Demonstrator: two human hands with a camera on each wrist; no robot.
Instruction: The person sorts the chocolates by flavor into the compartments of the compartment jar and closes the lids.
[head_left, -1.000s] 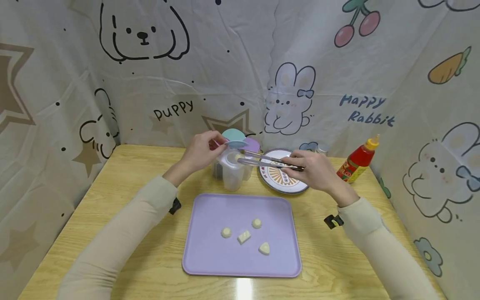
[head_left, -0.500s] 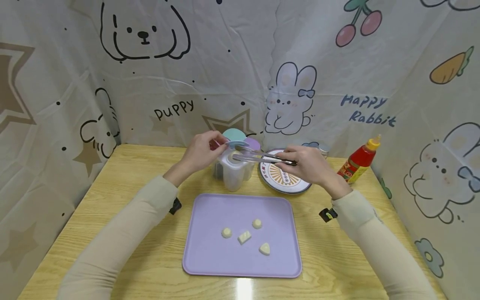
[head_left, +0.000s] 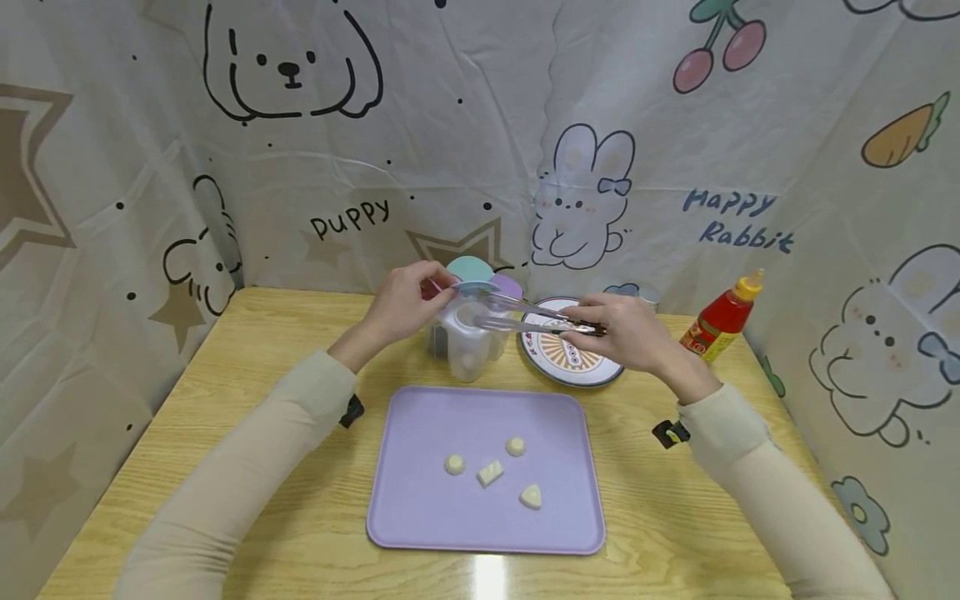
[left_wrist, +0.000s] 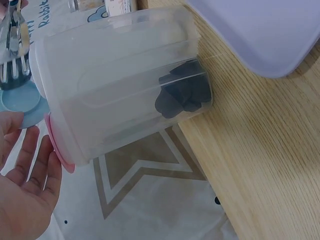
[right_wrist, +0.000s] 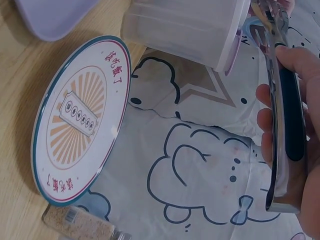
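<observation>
My left hand (head_left: 411, 302) pinches the raised teal lid (left_wrist: 32, 103) of a clear storage container (left_wrist: 125, 75) with separate compartments. My right hand (head_left: 626, 329) grips metal tongs (right_wrist: 284, 115) with dark handle panels. In the head view the tongs' tips are parted over the container's front opening, with nothing seen between them. A pale lump (head_left: 468, 360) shows through the wall low in the front compartment. Dark pieces (left_wrist: 185, 90) lie at the bottom of another compartment. Several white pieces (head_left: 491, 474), round, oblong and triangular, rest on the lilac tray (head_left: 420, 521).
A patterned plate (right_wrist: 107, 75) stands right of the container, below the tongs. Behind it is a small jar (right_wrist: 77, 222) with tan contents. A red sauce bottle (head_left: 720, 317) with a yellow cap stands at the right edge. Printed cloth (head_left: 450, 167) encloses the table's back and sides.
The tongs went left over the opening with a pale piece, then drew back slightly right with tips parted. A pale lump now shows low in the front compartment. The left hand stayed put.
</observation>
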